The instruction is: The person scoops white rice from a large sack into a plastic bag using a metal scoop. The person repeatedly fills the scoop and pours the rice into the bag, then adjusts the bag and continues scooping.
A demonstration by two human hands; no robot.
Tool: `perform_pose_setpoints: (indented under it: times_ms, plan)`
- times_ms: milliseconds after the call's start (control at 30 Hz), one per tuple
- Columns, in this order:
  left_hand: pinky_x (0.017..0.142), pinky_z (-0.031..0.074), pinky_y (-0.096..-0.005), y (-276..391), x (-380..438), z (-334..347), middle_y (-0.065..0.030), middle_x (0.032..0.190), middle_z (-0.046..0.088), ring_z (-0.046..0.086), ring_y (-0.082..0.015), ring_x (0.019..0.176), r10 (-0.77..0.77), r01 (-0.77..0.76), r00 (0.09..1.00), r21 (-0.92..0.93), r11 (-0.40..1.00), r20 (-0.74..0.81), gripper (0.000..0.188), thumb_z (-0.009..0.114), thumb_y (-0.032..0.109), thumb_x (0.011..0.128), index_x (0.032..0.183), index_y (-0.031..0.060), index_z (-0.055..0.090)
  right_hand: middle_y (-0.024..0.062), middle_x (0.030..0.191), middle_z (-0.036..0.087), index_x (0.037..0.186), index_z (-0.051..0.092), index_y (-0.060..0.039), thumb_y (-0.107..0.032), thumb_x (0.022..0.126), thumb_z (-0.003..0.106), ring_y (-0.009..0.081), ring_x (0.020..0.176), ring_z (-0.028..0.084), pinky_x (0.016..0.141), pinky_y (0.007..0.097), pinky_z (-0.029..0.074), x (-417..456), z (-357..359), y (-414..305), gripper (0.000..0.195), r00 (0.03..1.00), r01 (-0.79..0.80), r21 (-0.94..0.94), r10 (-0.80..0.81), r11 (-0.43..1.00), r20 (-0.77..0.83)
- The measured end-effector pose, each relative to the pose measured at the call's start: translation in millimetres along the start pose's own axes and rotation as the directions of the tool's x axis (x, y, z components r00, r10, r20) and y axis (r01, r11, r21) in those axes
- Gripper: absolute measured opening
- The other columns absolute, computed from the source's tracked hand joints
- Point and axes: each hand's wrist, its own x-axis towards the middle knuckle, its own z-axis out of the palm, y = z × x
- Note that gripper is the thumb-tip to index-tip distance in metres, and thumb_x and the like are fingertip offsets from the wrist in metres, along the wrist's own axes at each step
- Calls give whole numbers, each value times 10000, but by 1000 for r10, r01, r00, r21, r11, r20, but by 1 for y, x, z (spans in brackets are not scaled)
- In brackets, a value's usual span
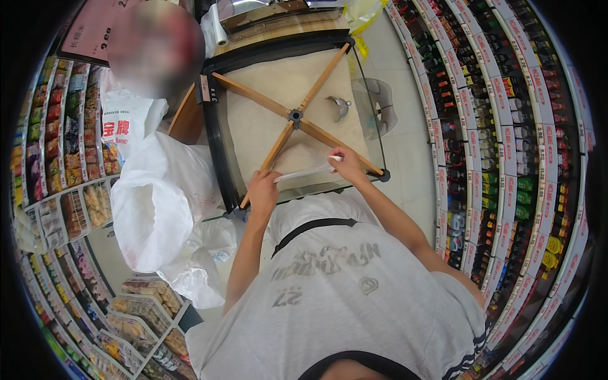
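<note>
A thin clear plastic bag (304, 174) is stretched between my two hands over the near side of a bin. My left hand (263, 189) grips one end, close to the near-left wooden bar. The other end is pinched in my right hand (348, 166), beside the near-right bar. Whether the bag holds anything is hard to tell. Pale loose grain, which looks like rice (259, 121), lies in the glass-sided bin with a black frame (214, 142). Wooden crossbars (325, 76) meet at a dark hub (295, 116) above it. A metal scoop (340, 108) rests on the grain.
At my left stands an open white woven sack (152, 223), with another printed sack (128, 114) behind. A grey plastic stool (385, 107) is beyond the bin's right side. Bottle shelves (503, 156) line the right; packaged-snack racks (71, 137) line the left. A clear roll (216, 28) is behind the bin.
</note>
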Motion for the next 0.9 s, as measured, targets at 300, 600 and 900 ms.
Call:
perform_pose_setpoints:
  times_ms: [300, 600, 900]
  plan:
    - [810, 491, -434, 22, 7, -33, -143, 861, 649, 594, -352, 873, 85, -86, 982, 2, 996, 169, 322, 550, -85, 680, 900, 67, 730, 93, 941, 654, 1008, 676, -31, 70, 797, 571, 161, 694, 657, 621, 293, 553, -30, 0, -3, 256, 993, -17, 52, 22, 999, -114]
    - [694, 522, -407, -40, 26, 1, -158, 823, 690, 667, -320, 750, -59, 69, 973, -40, 997, 223, 167, 679, 136, 797, 941, 71, 733, 143, 963, 663, 964, 686, -60, -30, 805, 622, 257, 735, 669, 681, 312, 530, -20, 22, 25, 174, 952, 139, -323, -216, 936, -217]
    - [671, 508, -395, -46, 12, -15, -168, 831, 673, 666, -331, 762, -91, 105, 993, -194, 975, 82, 117, 649, 132, 845, 927, 50, 668, 159, 884, 670, 927, 693, -51, -132, 849, 633, 338, 852, 636, 750, 410, 489, -41, 22, -22, 128, 871, 300, -518, -451, 801, -193]
